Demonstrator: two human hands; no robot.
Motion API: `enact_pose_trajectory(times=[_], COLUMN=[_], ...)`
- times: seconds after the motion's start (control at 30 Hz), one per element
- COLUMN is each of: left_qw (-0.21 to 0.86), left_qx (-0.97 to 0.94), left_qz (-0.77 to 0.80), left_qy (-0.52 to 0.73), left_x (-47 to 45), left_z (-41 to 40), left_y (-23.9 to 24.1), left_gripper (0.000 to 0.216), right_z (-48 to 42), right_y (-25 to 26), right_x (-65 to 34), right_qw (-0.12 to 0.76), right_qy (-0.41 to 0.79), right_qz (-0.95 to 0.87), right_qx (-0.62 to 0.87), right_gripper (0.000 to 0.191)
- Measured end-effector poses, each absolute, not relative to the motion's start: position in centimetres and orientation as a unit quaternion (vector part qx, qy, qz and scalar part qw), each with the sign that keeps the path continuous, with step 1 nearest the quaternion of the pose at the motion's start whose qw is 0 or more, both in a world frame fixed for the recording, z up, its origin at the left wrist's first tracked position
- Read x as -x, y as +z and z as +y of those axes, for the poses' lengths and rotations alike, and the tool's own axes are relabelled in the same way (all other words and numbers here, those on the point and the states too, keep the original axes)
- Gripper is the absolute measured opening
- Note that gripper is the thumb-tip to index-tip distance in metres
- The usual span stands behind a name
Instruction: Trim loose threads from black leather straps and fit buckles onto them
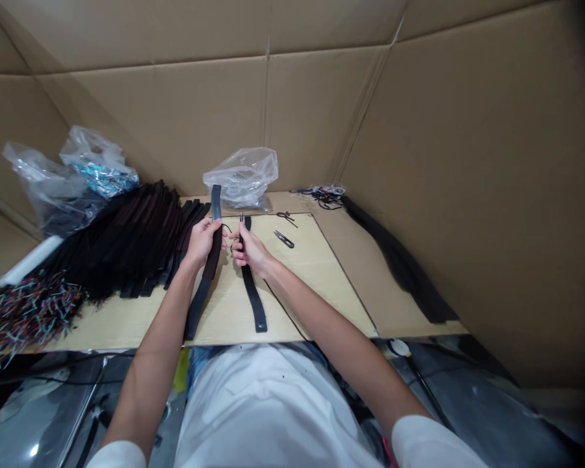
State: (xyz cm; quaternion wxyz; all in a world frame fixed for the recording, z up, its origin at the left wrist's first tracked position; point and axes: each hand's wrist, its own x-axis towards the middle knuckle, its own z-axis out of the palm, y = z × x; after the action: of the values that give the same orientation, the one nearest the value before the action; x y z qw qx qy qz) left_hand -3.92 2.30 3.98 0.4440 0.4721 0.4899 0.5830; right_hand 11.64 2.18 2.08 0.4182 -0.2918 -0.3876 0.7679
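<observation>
My left hand (203,242) is closed around a long dark strap (214,250), which has a smooth black end above the hand and another below it. Beside it, my right hand (251,252) grips a slim dark pen-like tool (241,227) with a metallic tip pointing away from me. A thin dark cord shows between the hands; where it is attached I cannot tell. Under the right hand, a second black strap (255,302) lies on the pale board (316,292). Small black thread snips (284,239) rest to the right of that hand.
Many dark straps (127,240) are piled at left, near colourful thread ends (34,305) and plastic bags (53,188). Another clear bag (244,172) stands at the back. Black straps (400,260) lie along the right cardboard wall (478,195), near thread scraps (326,195).
</observation>
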Motion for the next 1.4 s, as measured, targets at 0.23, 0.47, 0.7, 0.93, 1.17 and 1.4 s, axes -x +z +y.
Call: enact_pose_trajectory(times=[0.23, 0.47, 0.7, 0.93, 1.17, 1.4], left_qw=[0.388, 0.363, 0.361, 0.33, 0.336, 0.318], left_qx=[-0.497, -0.514, -0.523, -0.551, -0.53, -0.519], left_qz=[0.522, 0.528, 0.524, 0.527, 0.542, 0.555], left_qy=[0.575, 0.57, 0.567, 0.557, 0.559, 0.567], left_x=[4.1, 3.9, 3.6, 3.8, 3.6, 4.1], left_z=[2.2, 2.2, 2.2, 2.7, 2.9, 3.1], left_y=[4.1, 4.0, 3.8, 3.0, 2.7, 2.7], left_gripper=[0.035, 0.037, 0.036, 0.033, 0.035, 0.037], right_z=[1.5, 1.4, 1.7, 2.0, 1.8, 1.1], right_y=[1.8, 1.8, 2.0, 2.0, 2.3, 2.5], right_x=[-11.8, -11.7, -11.5, -11.3, -11.0, -10.7], right_qw=[0.319, 0.275, 0.288, 0.305, 0.316, 0.329], right_qy=[0.87, 0.924, 0.929, 0.921, 0.911, 0.899], right_qz=[-0.316, -0.185, -0.153, -0.156, -0.142, -0.147], right_qx=[0.207, 0.19, 0.177, 0.185, 0.224, 0.248], right_gripper=[0.048, 0.045, 0.046, 0.045, 0.044, 0.042])
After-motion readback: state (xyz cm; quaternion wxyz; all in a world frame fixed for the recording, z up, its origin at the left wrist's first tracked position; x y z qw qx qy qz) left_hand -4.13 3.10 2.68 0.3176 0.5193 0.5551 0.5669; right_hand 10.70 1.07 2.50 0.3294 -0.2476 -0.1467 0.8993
